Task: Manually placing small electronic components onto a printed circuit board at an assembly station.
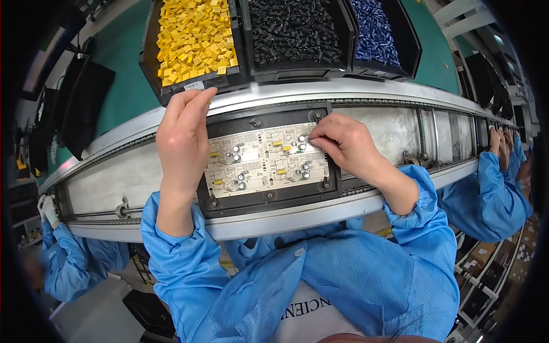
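A pale printed circuit board panel (251, 153) lies in a black carrier frame (269, 197) on the conveyor in front of me. Small yellow block parts, round can-shaped capacitors and green parts stand on its repeated sections. My left hand (184, 134) is raised over the frame's left end, just below the yellow bin. Its fingers are pinched, and a speck of yellow shows at the fingertips. At the panel's upper right, my right hand (347, 143) pinches close to the board surface beside a capacitor. What it holds is too small to make out.
Beyond the conveyor rail (269, 91) stand black bins of yellow block parts (197, 37), black parts (294, 31) and blue parts (374, 34). A co-worker in blue (486, 194) is at the right; another person's gloved hand (49, 210) is at the left rail.
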`<move>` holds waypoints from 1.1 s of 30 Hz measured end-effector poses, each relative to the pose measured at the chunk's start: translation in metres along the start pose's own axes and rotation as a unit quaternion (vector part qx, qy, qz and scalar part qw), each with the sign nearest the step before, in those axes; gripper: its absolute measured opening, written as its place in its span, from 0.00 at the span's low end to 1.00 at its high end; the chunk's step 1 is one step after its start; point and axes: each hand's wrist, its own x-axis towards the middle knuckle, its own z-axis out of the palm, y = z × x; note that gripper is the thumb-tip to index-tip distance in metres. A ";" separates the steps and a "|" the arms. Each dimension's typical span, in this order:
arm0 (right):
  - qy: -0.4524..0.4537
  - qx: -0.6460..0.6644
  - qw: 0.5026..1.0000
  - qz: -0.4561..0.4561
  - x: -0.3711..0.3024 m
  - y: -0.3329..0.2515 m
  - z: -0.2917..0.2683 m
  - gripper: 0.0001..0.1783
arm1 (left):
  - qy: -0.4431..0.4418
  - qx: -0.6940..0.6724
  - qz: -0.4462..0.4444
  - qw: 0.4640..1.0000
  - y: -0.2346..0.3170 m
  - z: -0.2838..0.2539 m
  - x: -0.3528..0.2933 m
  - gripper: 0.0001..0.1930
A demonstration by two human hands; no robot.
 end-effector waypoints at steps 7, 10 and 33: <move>0.011 -0.028 1.000 -0.005 0.003 -0.001 0.001 0.06 | 0.004 0.007 0.014 1.000 -0.002 -0.002 0.002 0.12; 0.005 -0.034 0.999 -0.003 0.004 -0.001 -0.001 0.06 | -0.001 0.004 0.014 1.000 -0.003 -0.002 0.002 0.11; -0.012 -0.034 0.999 0.006 0.004 -0.003 -0.009 0.08 | -0.017 -0.005 0.018 1.000 0.001 -0.005 0.000 0.12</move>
